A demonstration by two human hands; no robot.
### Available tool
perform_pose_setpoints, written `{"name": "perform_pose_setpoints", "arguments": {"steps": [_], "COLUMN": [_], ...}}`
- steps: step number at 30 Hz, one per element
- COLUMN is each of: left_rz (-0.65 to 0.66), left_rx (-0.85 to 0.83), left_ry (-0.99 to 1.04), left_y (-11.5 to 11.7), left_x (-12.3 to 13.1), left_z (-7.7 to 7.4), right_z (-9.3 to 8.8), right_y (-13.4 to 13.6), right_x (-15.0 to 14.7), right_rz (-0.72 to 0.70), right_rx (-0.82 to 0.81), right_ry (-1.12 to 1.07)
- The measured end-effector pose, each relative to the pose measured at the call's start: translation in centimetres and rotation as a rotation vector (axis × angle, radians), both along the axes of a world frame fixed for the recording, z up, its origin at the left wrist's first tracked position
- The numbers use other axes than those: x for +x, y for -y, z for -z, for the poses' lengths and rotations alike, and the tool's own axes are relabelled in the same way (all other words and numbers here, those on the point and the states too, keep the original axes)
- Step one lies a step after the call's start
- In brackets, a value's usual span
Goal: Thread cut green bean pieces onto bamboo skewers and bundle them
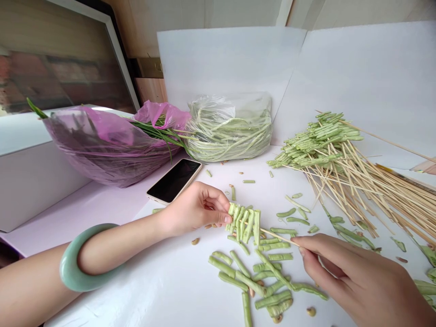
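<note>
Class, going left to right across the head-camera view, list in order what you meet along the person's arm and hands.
Green bangle → left hand → skewer of green bean pieces → right hand

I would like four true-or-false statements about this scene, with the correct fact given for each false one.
1. The left hand pinches pale green bean pieces threaded on a thin wooden skewer. True.
2. A pale green stone bangle is on the right arm. False: it is on the left forearm.
3. The cream-framed smartphone lies screen down. False: its black screen faces up.
4. A clear plastic bag holds long pale green beans. True.
</note>
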State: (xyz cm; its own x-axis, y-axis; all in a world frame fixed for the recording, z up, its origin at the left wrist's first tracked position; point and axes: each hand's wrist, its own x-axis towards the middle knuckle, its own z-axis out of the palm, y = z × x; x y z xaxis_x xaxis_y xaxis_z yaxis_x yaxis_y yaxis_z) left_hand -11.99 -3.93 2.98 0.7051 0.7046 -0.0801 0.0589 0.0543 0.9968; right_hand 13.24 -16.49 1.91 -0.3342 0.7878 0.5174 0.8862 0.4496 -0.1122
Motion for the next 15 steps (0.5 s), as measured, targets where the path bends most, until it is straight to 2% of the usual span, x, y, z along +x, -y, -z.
{"name": "perform_pose_setpoints", "arguments": {"steps": [7,15], "left_rz": [-0.047,-0.072], "left_rx": [-0.088,-0.253], "left_ry": [0.017,0.176], "left_y": [0.07,0.37], "left_x": [0.06,0.19], "left_z": [-0.13,-0.53], "right_z": [-0.13,-0.31], "right_y": [-0.31,-0.30], "right_x": [0.26,0.17], "right_rz": [-0.011,0.015], "right_rx": [-0.037,-0.055], "right_ry": [-0.082,-0.140]}}
